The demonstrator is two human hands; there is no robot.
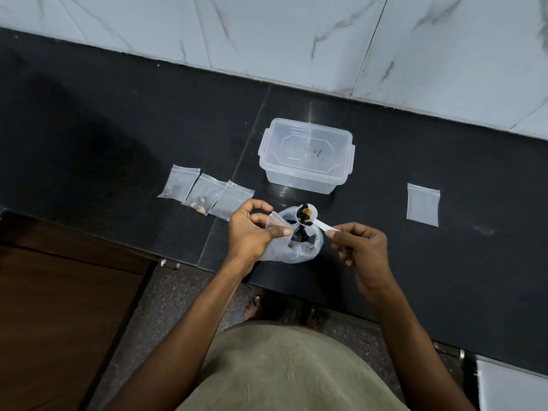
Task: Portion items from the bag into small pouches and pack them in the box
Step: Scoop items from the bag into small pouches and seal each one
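Note:
My left hand point(252, 229) pinches a small clear pouch point(274, 222) by its mouth, over the open plastic bag point(302, 247) of dark dried pieces near the counter's front edge. My right hand point(360, 247) holds the handle of a white scoop point(308, 216), whose bowl is heaped with dark and orange pieces just right of the pouch mouth. Some pieces hang below the scoop above the bag. Three filled pouches point(204, 192) lie in a row to the left. A clear lidded box point(307, 155) stands behind the bag. One flat, unfilled pouch point(422, 204) lies to the right.
The black stone counter point(118, 129) runs to a marble-tiled wall point(296, 34) behind. A brown wooden surface point(59, 307) lies lower left, below the counter edge. My torso and feet show beneath the front edge.

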